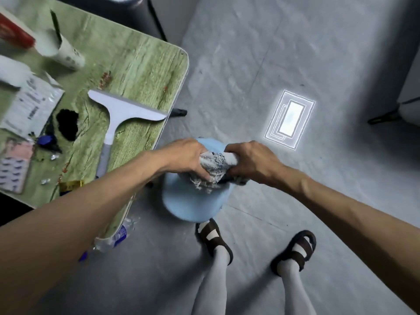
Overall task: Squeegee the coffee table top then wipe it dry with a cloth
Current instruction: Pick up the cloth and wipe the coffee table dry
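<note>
Both forearms reach forward from the bottom corners and meet above a pale blue bucket point(193, 205) on the floor. The left hand point(186, 155) is knuckles-up, its grip closed tight around one end of a grey cloth point(213, 167); the right hand point(252, 161) mirrors it, grip closed on the other end, so the cloth is bunched and twisted between them. The fingers of both hands are mostly tucked under and out of sight, and the cloth and hands cover the bucket's opening, so what it holds cannot be made out.

Left of the bucket, the green wood-grain surface point(141, 64) carries the squeegee point(118, 119), lying flat near the right edge with its blade away from the person; the left forearm hides the handle's end. Farther left the clutter is blurred: a box, a paper cup point(66, 52), a dark patch.
</note>
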